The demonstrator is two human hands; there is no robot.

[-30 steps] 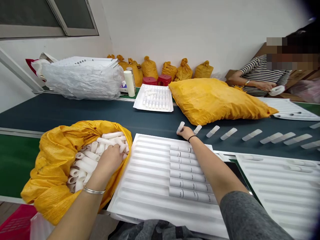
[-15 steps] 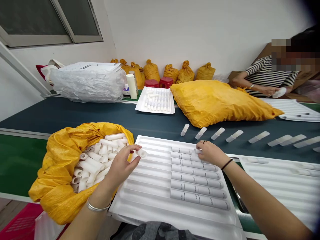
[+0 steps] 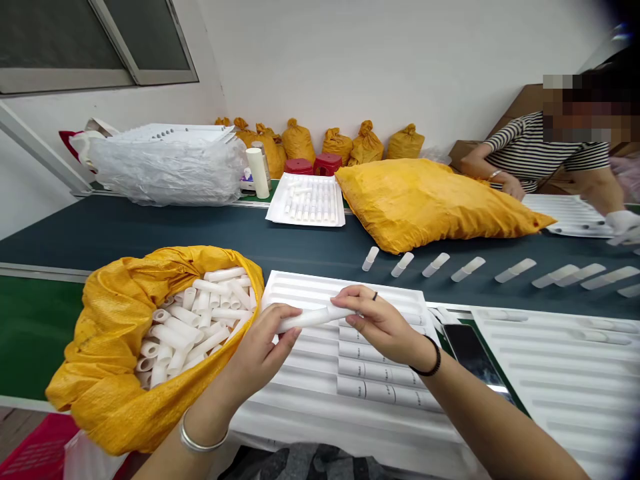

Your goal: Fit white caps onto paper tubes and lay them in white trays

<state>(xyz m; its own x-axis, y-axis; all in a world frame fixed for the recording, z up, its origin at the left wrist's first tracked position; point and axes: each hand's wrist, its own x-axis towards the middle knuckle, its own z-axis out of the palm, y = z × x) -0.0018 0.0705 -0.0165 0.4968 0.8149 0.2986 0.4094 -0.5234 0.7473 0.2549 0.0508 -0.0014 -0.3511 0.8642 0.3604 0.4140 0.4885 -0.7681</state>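
Observation:
My left hand (image 3: 263, 340) is closed around a white plastic tube (image 3: 309, 319), held roughly level above the tray. Closed as well, my right hand (image 3: 385, 327) pinches a shorter-looking white tube piece (image 3: 338, 311), whose end meets the first tube; whether one sits inside the other I cannot tell. Below both hands lies a white ribbed tray (image 3: 285, 407), where several printed tubes (image 3: 380, 370) rest in the grooves, partly hidden by my right hand. Left of it, an open yellow sack (image 3: 95, 333) is full of loose white tubes (image 3: 185, 327).
Several translucent tubes (image 3: 469, 269) stand in a row on the dark belt (image 3: 200, 230). A stuffed yellow sack (image 3: 430, 203) lies behind them. To the right are a phone (image 3: 473, 357) and another tray (image 3: 555, 387). Across the belt sits a person in a striped shirt (image 3: 520, 150).
My right hand has left the upper row of the tray and come left with a tube piece. My left hand has brought its tube to meet it. The phone is now uncovered.

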